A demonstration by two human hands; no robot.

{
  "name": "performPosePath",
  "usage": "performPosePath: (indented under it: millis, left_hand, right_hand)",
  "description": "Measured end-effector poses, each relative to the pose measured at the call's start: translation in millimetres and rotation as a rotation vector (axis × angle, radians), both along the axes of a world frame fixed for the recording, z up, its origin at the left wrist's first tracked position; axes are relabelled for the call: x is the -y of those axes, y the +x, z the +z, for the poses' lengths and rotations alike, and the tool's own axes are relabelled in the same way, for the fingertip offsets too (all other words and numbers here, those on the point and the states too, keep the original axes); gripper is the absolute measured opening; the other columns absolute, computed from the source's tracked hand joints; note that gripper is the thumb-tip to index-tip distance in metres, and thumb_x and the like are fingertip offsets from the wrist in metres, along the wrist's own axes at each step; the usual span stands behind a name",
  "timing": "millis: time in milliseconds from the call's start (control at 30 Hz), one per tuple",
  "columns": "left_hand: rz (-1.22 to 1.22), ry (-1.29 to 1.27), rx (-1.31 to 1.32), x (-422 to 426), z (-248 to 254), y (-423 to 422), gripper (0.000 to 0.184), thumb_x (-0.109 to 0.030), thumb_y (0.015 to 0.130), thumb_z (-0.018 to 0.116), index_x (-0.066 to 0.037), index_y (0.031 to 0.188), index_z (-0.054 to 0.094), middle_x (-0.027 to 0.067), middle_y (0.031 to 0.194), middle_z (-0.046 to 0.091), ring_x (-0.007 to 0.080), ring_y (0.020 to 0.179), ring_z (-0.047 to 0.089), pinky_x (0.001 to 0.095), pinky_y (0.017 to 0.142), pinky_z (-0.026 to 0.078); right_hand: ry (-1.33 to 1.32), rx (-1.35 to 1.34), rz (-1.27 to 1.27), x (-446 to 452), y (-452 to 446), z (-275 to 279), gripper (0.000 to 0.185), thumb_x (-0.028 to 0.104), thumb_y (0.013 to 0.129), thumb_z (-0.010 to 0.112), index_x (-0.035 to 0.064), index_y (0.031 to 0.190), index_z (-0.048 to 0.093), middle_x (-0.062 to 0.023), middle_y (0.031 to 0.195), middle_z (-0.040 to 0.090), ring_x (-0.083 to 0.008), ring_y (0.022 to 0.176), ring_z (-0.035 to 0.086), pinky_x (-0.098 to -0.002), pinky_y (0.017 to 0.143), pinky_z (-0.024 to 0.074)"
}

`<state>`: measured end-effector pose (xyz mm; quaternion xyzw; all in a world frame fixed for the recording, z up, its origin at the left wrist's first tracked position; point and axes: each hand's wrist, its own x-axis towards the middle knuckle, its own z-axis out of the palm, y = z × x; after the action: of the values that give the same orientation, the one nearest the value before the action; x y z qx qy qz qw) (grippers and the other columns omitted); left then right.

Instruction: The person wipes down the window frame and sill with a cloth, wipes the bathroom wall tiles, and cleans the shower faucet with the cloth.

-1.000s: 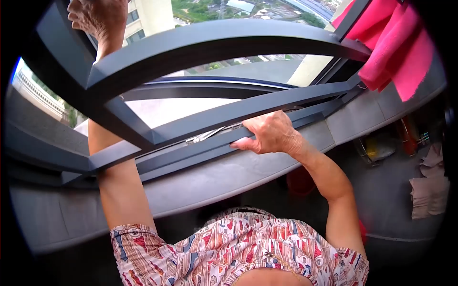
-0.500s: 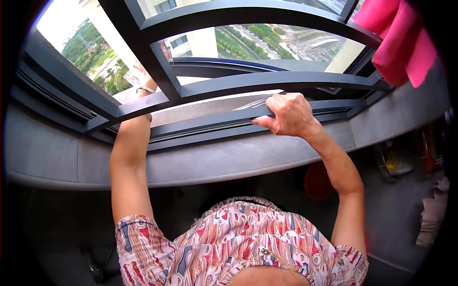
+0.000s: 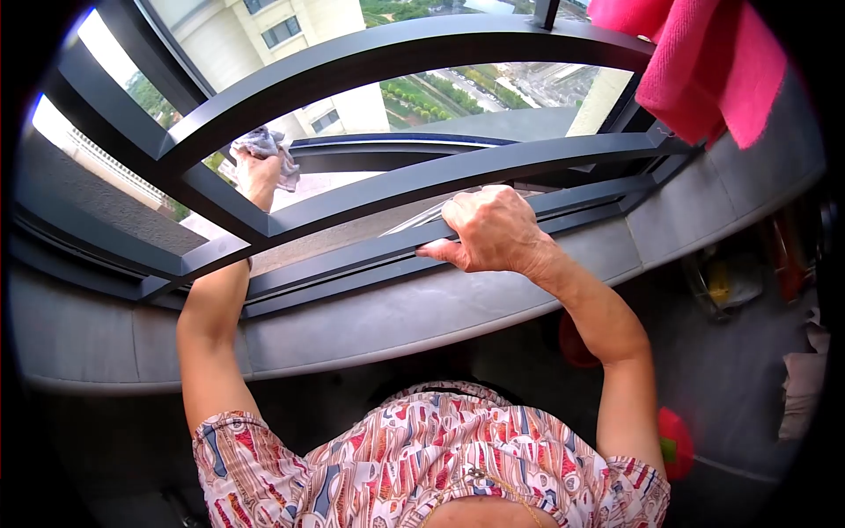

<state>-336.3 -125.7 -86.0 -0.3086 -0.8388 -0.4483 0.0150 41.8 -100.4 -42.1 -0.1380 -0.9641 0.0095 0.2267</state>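
Observation:
My left arm passes between the dark bars of the window frame [image 3: 370,198]. Beyond them, my left hand [image 3: 257,179] is closed around a crumpled, light grey-purple rag [image 3: 280,157]. Part of the rag is hidden by the fingers. On the near side, my right hand [image 3: 495,231] is wrapped over the lower window rail [image 3: 352,253], thumb towards me and fingertips out of sight behind it. Thin pale strips show just past the rail, beside the right knuckles.
A bright pink towel [image 3: 709,70] hangs over the bars at upper right. Below the window runs a curved grey sill [image 3: 396,324]. On the dark floor to the right stand a red object [image 3: 576,341] and a red-and-green one [image 3: 676,444]. Buildings and greenery lie far below outside.
My left hand, mostly hidden behind a bar before, now shows with the rag in it. The view has shifted against the window. My right hand keeps its hold on the rail.

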Motion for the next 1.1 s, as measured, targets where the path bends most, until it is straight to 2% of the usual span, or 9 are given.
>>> performPosePath:
  millis: [400,533,600,633,667,733,800,1033,1100]
  left_hand:
    - [-0.412,0.03,0.201,-11,-3,53,0.068,-0.022,0.071,0.078,0.003,0.119,0.036,0.0174,0.104,0.064,0.0281,0.099,0.063,0.0343,0.085,0.051]
    - [-0.601,-0.051,-0.021,-5,25,106,0.076,-0.032,0.065,0.083,0.003,0.114,0.038,0.0197,0.103,0.064,0.0307,0.095,0.065,0.0345,0.081,0.052]
    - [-0.666,-0.014,-0.039,-16,16,107,0.082,-0.037,0.062,0.085,0.005,0.114,0.037,0.0208,0.1,0.064,0.0309,0.095,0.065,0.0348,0.079,0.053]
    - [-0.711,-0.007,-0.068,-21,13,106,0.085,-0.037,0.061,0.086,0.005,0.114,0.036,0.0209,0.1,0.064,0.0303,0.094,0.065,0.0349,0.079,0.053]
    - [-0.754,0.0,-0.094,-24,9,105,0.087,-0.037,0.059,0.087,0.005,0.114,0.035,0.0209,0.099,0.063,0.0297,0.094,0.065,0.035,0.079,0.053]
    - [-0.771,0.074,-0.029,-15,14,109,0.091,-0.036,0.059,0.087,0.005,0.119,0.032,0.02,0.098,0.063,0.0276,0.094,0.065,0.034,0.079,0.053]
    - [-0.834,0.026,-0.087,-11,15,106,0.094,-0.032,0.061,0.087,0.004,0.125,0.028,0.0201,0.102,0.062,0.0267,0.095,0.064,0.0331,0.08,0.053]
    - [-1.092,-0.125,0.462,-20,13,69,0.058,-0.017,0.074,0.076,0.0,0.121,0.046,0.0154,0.114,0.059,0.0266,0.107,0.058,0.0396,0.095,0.046]
    - [-1.101,-0.259,0.549,-19,20,49,0.053,-0.015,0.076,0.074,0.0,0.12,0.048,0.0149,0.114,0.059,0.0268,0.109,0.057,0.0414,0.097,0.043]
  right_hand:
    - [-0.035,-0.008,0.032,0,-2,3,0.059,0.058,0.08,0.059,0.0039,0.057,0.052,-0.0116,0.055,0.053,-0.0261,0.049,0.056,-0.0344,0.05,0.0471]
    - [-0.091,0.06,0.04,0,-4,21,0.061,0.06,0.081,0.056,0.0022,0.063,0.057,-0.0109,0.052,0.052,-0.0292,0.051,0.057,-0.0372,0.053,0.0482]
    - [-0.608,0.142,-0.051,-2,-7,38,0.062,0.059,0.084,0.055,-0.0025,0.083,0.063,-0.0156,0.07,0.061,-0.0302,0.067,0.063,-0.0371,0.063,0.0504]
    - [-0.521,-0.194,0.062,-8,-21,27,0.05,0.039,0.08,0.068,0.0001,0.11,0.058,-0.0197,0.102,0.06,-0.0306,0.091,0.062,-0.0362,0.078,0.0505]
    - [-0.517,-0.188,0.058,-16,-30,23,0.05,0.039,0.08,0.068,0.0001,0.11,0.058,-0.0197,0.102,0.06,-0.0306,0.091,0.062,-0.0362,0.078,0.0505]
    - [0.003,-0.341,0.255,-22,-56,28,0.066,0.03,0.076,0.072,-0.0071,0.123,0.045,-0.0248,0.123,0.048,-0.0357,0.11,0.052,-0.0385,0.092,0.0453]
    - [0.023,-0.241,0.217,-18,-81,28,0.063,0.019,0.07,0.072,-0.0073,0.122,0.046,-0.0222,0.123,0.049,-0.0349,0.121,0.044,-0.0413,0.104,0.0348]
    - [0.212,-0.172,0.087,-31,-139,-6,0.059,0.022,0.072,0.069,-0.0057,0.119,0.048,-0.0199,0.122,0.049,-0.0307,0.125,0.038,-0.0418,0.109,0.0249]
    - [0.176,-0.083,0.016,-21,-148,5,0.052,0.024,0.077,0.062,-0.0013,0.12,0.047,-0.0178,0.117,0.047,-0.0275,0.116,0.041,-0.0381,0.103,0.0298]
